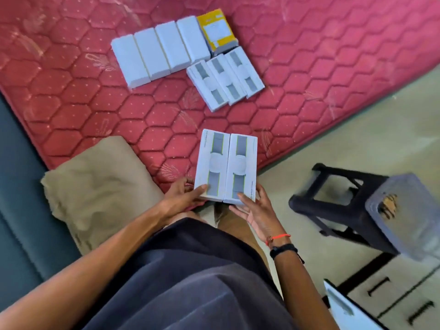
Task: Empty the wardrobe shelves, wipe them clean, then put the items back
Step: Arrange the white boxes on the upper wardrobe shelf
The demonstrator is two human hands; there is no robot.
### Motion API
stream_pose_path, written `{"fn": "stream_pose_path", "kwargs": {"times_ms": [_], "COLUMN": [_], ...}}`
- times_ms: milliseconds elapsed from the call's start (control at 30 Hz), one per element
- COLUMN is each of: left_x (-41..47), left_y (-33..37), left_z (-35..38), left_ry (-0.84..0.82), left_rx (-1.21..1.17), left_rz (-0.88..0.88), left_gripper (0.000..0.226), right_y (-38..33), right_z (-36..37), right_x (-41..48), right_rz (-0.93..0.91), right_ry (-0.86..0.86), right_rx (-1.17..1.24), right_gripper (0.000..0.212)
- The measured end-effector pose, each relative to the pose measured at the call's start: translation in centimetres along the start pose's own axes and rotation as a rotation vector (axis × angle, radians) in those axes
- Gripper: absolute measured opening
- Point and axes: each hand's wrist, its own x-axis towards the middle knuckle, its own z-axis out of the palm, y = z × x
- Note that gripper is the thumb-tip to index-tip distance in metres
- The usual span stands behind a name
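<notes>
Grip at the near ends only: the left hand (188, 194) is pinching the near corner of the left-hand box, thumb lying on the printed face and fingers curling beneath. The right hand (256, 208) is holding its box the same way, thumb on top and fingers spreading underneath. The two watch boxes (215, 163) are being carried side by side in the lower middle of the frame, long edges touching, and are hanging over the near edge of the red mattress (71, 91), not yet resting on it.

Handling, as a judgement: the boxes are looking like stiff, light card with smooth faces, so they are likely keeping their shape under a firm pinch but sliding easily against each other. As the far ends are going unsupported, the pair is at risk of splaying or tipping. Pressing inward on the outer long sides, nearer the middle, is probably giving the steadier hold.

Farther up the mattress, in the upper middle of the frame, three matching watch boxes (226, 82) are lying side by side. Just beside them are sitting four plain white boxes (157, 53) in a row and a yellow box (217, 29). A beige pillow (95, 186) is lying at lower left, and a black stool (345, 203) is standing on the floor at right. Drawer fronts (381, 294) are showing at lower right.
</notes>
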Motion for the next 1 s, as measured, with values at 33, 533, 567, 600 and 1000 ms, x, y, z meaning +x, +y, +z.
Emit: {"fn": "stream_pose_path", "kwargs": {"times_ms": [33, 533, 567, 600, 1000], "left_x": [-0.4, -3.3, -3.5, -4.0, -16.0], "left_y": [0.2, 0.0, -0.6, -1.7, -17.3], "left_z": [-0.2, 9.9, 11.0, 12.7, 26.2], "left_ry": [-0.008, -0.394, -0.426, -0.470, -0.943], "left_rx": [0.034, 0.561, 0.602, 0.662, 1.195], "left_rz": [0.014, 0.120, 0.118, 0.111, 0.143], "left_gripper": [0.037, 0.019, 0.022, 0.027, 0.040], "right_y": [0.6, 9.7, 10.7, 12.3, 31.1], "right_z": [0.4, -4.7, -5.4, -6.3, -9.3], "right_x": [-0.7, -12.9, -14.0, -15.6, -31.2], "right_rz": [-0.018, -0.342, -0.359, -0.382, -0.666], "right_ry": [0.024, 0.425, 0.465, 0.516, 0.935], "right_rx": [0.020, 0.398, 0.438, 0.498, 1.032], "right_gripper": [0.057, 0.052, 0.055, 0.059, 0.056]}}
